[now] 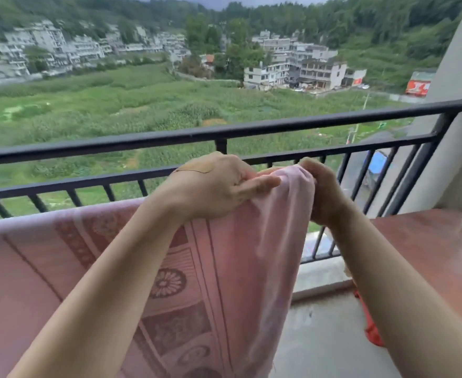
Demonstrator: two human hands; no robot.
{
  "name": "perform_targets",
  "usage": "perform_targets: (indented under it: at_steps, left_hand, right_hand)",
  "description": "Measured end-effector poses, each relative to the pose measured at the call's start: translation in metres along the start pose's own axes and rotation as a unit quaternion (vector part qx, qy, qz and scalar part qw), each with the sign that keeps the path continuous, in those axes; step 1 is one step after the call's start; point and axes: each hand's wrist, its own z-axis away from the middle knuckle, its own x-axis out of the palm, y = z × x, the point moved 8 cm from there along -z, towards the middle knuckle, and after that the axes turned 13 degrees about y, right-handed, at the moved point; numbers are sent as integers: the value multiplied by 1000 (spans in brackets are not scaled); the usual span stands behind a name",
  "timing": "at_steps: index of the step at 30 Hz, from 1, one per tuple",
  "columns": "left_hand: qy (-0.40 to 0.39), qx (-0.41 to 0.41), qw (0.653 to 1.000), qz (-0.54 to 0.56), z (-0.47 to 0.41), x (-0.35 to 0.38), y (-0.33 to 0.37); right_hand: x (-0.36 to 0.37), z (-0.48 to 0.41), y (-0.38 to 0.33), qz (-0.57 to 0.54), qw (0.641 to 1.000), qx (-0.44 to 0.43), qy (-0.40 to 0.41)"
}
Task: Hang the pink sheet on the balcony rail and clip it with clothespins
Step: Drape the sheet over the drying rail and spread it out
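The pink sheet [232,257], with darker flower and band patterns, stretches from the lower left up to a bunched right end at mid-frame. My left hand [213,186] grips that raised end from the left, thumb pressed flat on the cloth. My right hand [322,192] pinches the same bunched edge from the right. Both hands hold the cloth just in front of and below the black balcony rail [279,126]. The sheet's top edge runs level off to the left, below the rail's lower bar; whether it rests on anything is hidden. No clothespins are visible.
A reddish-brown tabletop [426,241] fills the right side. A red cloth item [371,328] lies on the grey concrete floor [325,336] beside it. A light wall column [459,105] stands at the rail's right end. Fields and buildings lie far below.
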Motion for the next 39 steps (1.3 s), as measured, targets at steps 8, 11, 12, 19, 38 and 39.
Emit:
perform_targets:
  at_steps: [8, 11, 12, 19, 38, 39]
  left_hand:
    - [312, -112, 910, -250, 47, -17, 28]
    - [364, -168, 884, -239, 65, 0, 37]
    - [349, -195, 885, -239, 69, 7, 37]
    - [430, -318, 824, -185, 89, 41, 92]
    - [422, -408, 762, -274, 111, 24, 132]
    - [414, -413, 749, -310, 110, 24, 133]
  right_hand:
    - [4, -11, 40, 25, 939, 135, -314]
    - [3, -11, 52, 92, 916, 143, -364]
    - [2, -11, 55, 115, 911, 137, -371]
    - [-3, -6, 41, 217, 936, -15, -276]
    - [-1, -13, 5, 349, 885, -246, -187]
    - [1, -14, 4, 346, 880, -255, -201]
